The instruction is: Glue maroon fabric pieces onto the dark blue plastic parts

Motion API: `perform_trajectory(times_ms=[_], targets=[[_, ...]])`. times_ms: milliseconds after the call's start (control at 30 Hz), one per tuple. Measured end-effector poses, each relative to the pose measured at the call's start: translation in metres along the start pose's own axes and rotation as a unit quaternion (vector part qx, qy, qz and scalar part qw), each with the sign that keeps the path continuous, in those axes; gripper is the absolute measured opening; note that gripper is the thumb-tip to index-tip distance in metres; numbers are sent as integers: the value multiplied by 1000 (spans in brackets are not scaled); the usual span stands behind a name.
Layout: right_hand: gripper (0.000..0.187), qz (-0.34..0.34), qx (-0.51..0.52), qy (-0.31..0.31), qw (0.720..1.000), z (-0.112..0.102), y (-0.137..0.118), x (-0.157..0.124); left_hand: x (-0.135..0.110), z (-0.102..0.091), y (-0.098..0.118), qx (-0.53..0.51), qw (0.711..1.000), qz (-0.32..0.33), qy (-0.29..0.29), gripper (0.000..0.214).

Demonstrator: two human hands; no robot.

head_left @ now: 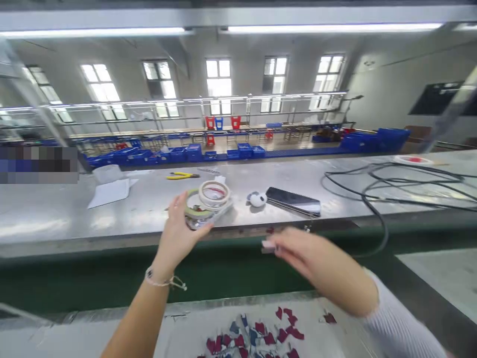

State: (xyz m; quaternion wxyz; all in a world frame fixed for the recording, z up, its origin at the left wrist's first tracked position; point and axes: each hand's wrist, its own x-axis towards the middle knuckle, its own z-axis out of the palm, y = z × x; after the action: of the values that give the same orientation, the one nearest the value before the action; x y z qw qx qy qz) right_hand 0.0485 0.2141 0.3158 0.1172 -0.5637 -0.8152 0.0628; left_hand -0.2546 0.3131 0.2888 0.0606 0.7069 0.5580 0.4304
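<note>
While my left hand point(178, 226) curves at the tape rolls point(215, 203) near frame centre (whether gripping, I cannot tell), my right hand point(300, 247) pinches a blurred pale piece point(268, 244), lower and right of them. Phone point(293, 201) lies right of centre, pliers point(182, 175) left of centre.

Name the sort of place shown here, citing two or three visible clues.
Most likely a factory workshop or assembly floor: a long metal worktop runs across the view, many blue bins stand beyond it, and bright strip lights run overhead.
</note>
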Motion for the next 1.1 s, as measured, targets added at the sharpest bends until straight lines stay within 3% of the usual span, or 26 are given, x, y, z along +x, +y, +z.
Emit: perform_trajectory(times_ms=[100, 167, 300, 433, 667, 833, 967, 1100], targets=[[39, -90, -48, 27, 994, -62, -55, 85, 0, -11, 0, -13, 1000, -15, -13, 103], [34, -146, -70, 4, 987, -78, -91, 135, 1, -20, -3, -25, 999, -20, -17, 105], [34, -205, -91, -51, 973, -69, -135, 201, 4, -39, -17, -38, 999, -17, -20, 110], [36, -229, -91, -87, 965, -57, -155, 231, 8, -59, -40, -28, 999, -31, -20, 111], [48, -231, -43, -86, 968, -61, -160, 234, 16, -91, -78, -12, 998, -48, -27, 74], [57, -158, -20, -81, 984, -51, -116, 188, 13, -130, -113, -14, 999, -49, -15, 77], [63, -54, -12, -138, 989, -31, -74, 139, 3, -166, -145, -2, 999, -47, 1, 70], [62, -29, 7, -162, 986, -12, -59, 127, 1, -192, -171, 55, 995, -83, 27, 67]])
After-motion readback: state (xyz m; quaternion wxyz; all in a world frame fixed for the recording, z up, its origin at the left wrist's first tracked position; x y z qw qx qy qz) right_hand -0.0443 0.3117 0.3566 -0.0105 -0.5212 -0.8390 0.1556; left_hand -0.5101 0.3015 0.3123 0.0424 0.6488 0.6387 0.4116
